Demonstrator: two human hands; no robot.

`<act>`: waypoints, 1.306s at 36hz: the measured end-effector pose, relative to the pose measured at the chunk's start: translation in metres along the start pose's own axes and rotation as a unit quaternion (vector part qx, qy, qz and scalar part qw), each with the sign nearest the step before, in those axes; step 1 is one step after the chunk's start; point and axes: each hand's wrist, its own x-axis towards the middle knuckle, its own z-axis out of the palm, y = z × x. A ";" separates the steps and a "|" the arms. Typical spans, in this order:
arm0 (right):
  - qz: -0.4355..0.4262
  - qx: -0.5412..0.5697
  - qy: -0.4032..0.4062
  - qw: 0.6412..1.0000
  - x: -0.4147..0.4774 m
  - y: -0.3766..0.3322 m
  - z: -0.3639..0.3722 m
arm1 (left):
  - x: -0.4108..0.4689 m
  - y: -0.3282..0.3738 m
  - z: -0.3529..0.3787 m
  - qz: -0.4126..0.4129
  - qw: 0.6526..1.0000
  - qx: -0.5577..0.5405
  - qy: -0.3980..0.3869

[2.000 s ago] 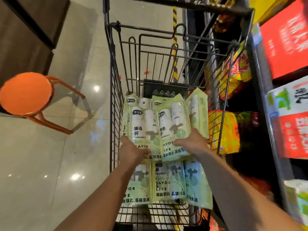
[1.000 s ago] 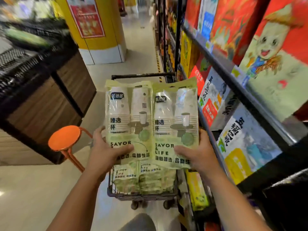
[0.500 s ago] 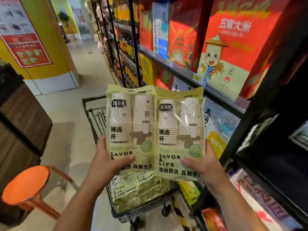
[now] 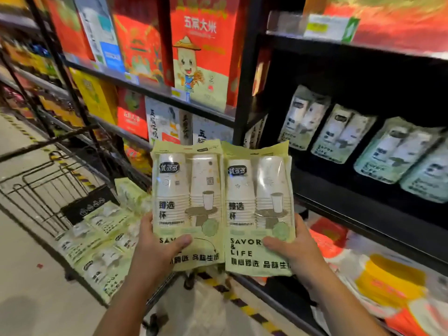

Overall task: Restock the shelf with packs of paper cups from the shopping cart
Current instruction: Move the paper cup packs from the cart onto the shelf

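While your left hand (image 4: 155, 253) grips the left pack (image 4: 186, 202) at its bottom edge, thumb across the front, your right hand (image 4: 298, 248) grips the right pack (image 4: 257, 207) likewise, both upright, touching, before the shelf (image 4: 363, 210)

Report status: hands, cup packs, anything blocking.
Left hand grips left pale-green plastic pack of paper cups; right hand grips right pack. Both upright, short of black metal shelf. Nothing visible between.
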 end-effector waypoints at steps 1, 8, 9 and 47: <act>-0.002 -0.002 0.015 1.000 -0.007 -0.001 -0.010 | -0.001 0.004 0.009 0.000 1.000 0.002 -0.012; -0.035 -0.009 0.115 0.993 -0.053 0.005 -0.082 | -0.010 0.028 0.084 0.022 0.996 0.011 -0.090; -0.035 -0.003 0.129 0.991 -0.059 0.005 -0.093 | -0.013 0.031 0.097 0.024 0.994 0.004 -0.104; -0.055 -0.033 0.224 0.973 -0.074 0.035 -0.508 | -0.052 0.073 0.516 0.132 0.942 0.134 -0.278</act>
